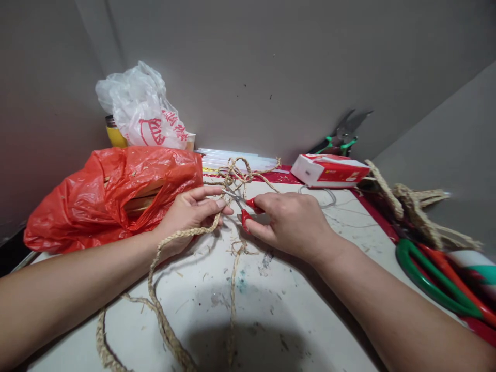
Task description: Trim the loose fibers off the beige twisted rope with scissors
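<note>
A braided straw cord (158, 253) runs from the table's near edge up to my left hand (196, 212), whose thumb and fingers pinch it near its upper end. In my right hand (292, 222) are small scissors (245, 211) with red handles, thumb and fingers in the loops. Their slightly parted blades point left and meet the cord beside my left fingertips. Just behind the blades lies a loose tangle of thin straw cord (238, 170). Another thin cord (233, 289) with a frayed knot lies below the scissors.
A red plastic bag (93, 191) of straw material fills the left, with a clear bag (141, 108) behind. At the back right are a red-white box (329, 170) and pruning shears (344, 132). Green-handled scissors (430, 289) and straw braids (416, 206) lie right.
</note>
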A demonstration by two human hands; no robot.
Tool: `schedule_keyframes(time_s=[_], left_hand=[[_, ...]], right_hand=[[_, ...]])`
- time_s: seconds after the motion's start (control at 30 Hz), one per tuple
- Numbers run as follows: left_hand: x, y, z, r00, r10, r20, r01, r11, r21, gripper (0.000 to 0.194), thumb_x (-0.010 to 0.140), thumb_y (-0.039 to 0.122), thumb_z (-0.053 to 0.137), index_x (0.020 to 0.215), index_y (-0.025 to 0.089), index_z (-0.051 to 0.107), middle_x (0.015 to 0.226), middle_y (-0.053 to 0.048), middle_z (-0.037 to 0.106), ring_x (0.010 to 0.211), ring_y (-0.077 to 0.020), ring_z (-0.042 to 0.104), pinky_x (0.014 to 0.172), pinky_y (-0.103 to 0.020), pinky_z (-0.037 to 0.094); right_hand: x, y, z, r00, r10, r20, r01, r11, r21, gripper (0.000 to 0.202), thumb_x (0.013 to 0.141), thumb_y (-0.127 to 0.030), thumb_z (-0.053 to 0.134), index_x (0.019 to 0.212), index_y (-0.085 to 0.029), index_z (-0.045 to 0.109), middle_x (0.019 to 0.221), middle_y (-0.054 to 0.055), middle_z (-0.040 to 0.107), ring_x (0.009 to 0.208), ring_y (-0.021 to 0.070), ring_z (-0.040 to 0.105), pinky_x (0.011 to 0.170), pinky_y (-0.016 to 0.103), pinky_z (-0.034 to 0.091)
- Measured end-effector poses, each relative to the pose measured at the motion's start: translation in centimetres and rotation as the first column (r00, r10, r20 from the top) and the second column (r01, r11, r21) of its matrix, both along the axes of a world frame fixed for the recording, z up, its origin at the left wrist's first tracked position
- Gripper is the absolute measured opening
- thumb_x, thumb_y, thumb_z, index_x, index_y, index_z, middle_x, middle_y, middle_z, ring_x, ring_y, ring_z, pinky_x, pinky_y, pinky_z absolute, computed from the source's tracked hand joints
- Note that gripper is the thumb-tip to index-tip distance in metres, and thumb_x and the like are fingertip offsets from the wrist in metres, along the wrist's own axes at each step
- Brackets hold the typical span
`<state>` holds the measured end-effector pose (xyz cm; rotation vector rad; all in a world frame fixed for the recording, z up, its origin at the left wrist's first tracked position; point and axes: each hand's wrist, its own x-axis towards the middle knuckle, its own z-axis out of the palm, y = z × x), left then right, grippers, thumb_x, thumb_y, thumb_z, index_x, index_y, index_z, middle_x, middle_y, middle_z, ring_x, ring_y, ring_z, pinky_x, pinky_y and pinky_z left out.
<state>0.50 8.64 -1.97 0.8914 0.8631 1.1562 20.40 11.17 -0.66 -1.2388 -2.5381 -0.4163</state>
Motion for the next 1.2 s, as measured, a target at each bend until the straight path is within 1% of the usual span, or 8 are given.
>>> schedule_keyframes(time_s=[0.13, 0.23, 0.43, 0.57, 0.67, 0.83, 1.07, 1.2], left_hand=[[0.1, 0.0, 0.2, 1.0, 0.018, -0.011, -0.018, 1.0, -0.023, 0.032, 0.071, 0.018, 0.071, 0.101, 0.017, 0.061, 0.071, -0.005, 0.071, 0.051, -0.0086, 0.058, 0.051, -0.019, 0.047], [0.2, 0.0, 0.4, 0.999, 0.039, -0.023, -0.04, 0.999, -0.035, 0.03, 0.073, 0.015, 0.069, 0.102, 0.016, 0.061, 0.07, -0.004, 0.07, 0.05, -0.0077, 0.057, 0.051, -0.019, 0.047], [0.2, 0.0, 0.5, 0.998, 0.048, -0.038, -0.049, 0.998, -0.025, 0.035, 0.075, 0.015, 0.066, 0.109, 0.016, 0.061, 0.07, -0.004, 0.069, 0.052, -0.0074, 0.057, 0.053, -0.019, 0.047], [0.2, -0.2, 0.8, 0.999, 0.013, -0.035, -0.013, 1.0, -0.01, 0.039, 0.075, 0.013, 0.064, 0.114, 0.015, 0.059, 0.063, -0.002, 0.066, 0.049, -0.0072, 0.054, 0.051, -0.019, 0.045], [0.1, -0.3, 1.0, 1.0, 0.0, -0.009, 0.0, 1.0, -0.023, 0.039, 0.075, 0.01, 0.062, 0.114, 0.014, 0.061, 0.058, 0.0, 0.063, 0.047, -0.0079, 0.053, 0.05, -0.02, 0.045], [-0.1, -0.1, 1.1, 0.999, -0.005, 0.049, 0.007, 0.999, -0.042, 0.039, 0.071, 0.008, 0.063, 0.11, 0.016, 0.063, 0.057, 0.001, 0.061, 0.051, -0.0091, 0.055, 0.051, -0.021, 0.046], [-0.1, 0.0, 1.2, 0.998, 0.024, 0.058, -0.022, 0.999, -0.049, 0.038, 0.07, 0.01, 0.067, 0.107, 0.018, 0.065, 0.058, 0.003, 0.057, 0.052, -0.0074, 0.052, 0.052, -0.02, 0.044], [-0.1, -0.1, 1.2, 0.998, 0.032, 0.063, -0.029, 0.998, -0.049, 0.037, 0.071, 0.01, 0.067, 0.107, 0.017, 0.064, 0.06, 0.004, 0.056, 0.052, -0.0065, 0.05, 0.053, -0.02, 0.044]], right_hand=[[0.1, 0.2, -0.2, 1.0, 0.014, 0.005, -0.014, 1.0, -0.009, 0.029, 0.084, -0.039, 0.046, 0.069, -0.019, 0.061, 0.058, 0.002, 0.061, 0.052, 0.0137, 0.049, 0.052, 0.026, 0.022], [0.3, 0.4, -0.3, 1.0, -0.006, -0.024, 0.006, 1.0, 0.001, 0.029, 0.084, -0.037, 0.046, 0.067, -0.019, 0.061, 0.056, 0.001, 0.06, 0.05, 0.013, 0.048, 0.052, 0.026, 0.021], [0.1, 0.2, -0.1, 0.999, -0.054, -0.005, 0.054, 0.998, 0.037, 0.031, 0.079, -0.045, 0.049, 0.07, -0.018, 0.062, 0.058, 0.003, 0.061, 0.052, 0.0151, 0.05, 0.052, 0.026, 0.021], [-0.1, 0.0, 0.0, 0.994, -0.092, 0.052, 0.089, 0.994, 0.06, 0.034, 0.078, -0.047, 0.048, 0.077, -0.017, 0.064, 0.062, 0.005, 0.063, 0.054, 0.0172, 0.053, 0.053, 0.028, 0.02], [-0.2, -0.1, 0.1, 0.99, -0.105, 0.089, 0.102, 0.994, 0.038, 0.036, 0.078, -0.048, 0.047, 0.079, -0.017, 0.065, 0.064, 0.006, 0.064, 0.055, 0.0175, 0.053, 0.053, 0.028, 0.019], [-0.4, -0.2, 0.3, 0.987, -0.124, 0.107, 0.123, 0.992, 0.017, 0.037, 0.079, -0.049, 0.046, 0.08, -0.017, 0.065, 0.067, 0.006, 0.066, 0.055, 0.0173, 0.053, 0.053, 0.028, 0.018], [-0.2, 0.1, 0.3, 0.982, -0.148, 0.116, 0.15, 0.989, -0.012, 0.036, 0.084, -0.045, 0.043, 0.073, -0.018, 0.063, 0.061, 0.005, 0.064, 0.053, 0.0158, 0.052, 0.051, 0.027, 0.016], [0.1, 0.3, 0.0, 0.985, -0.15, 0.086, 0.151, 0.988, -0.013, 0.034, 0.085, -0.043, 0.042, 0.072, -0.019, 0.063, 0.059, 0.003, 0.063, 0.053, 0.0148, 0.051, 0.051, 0.027, 0.016]])
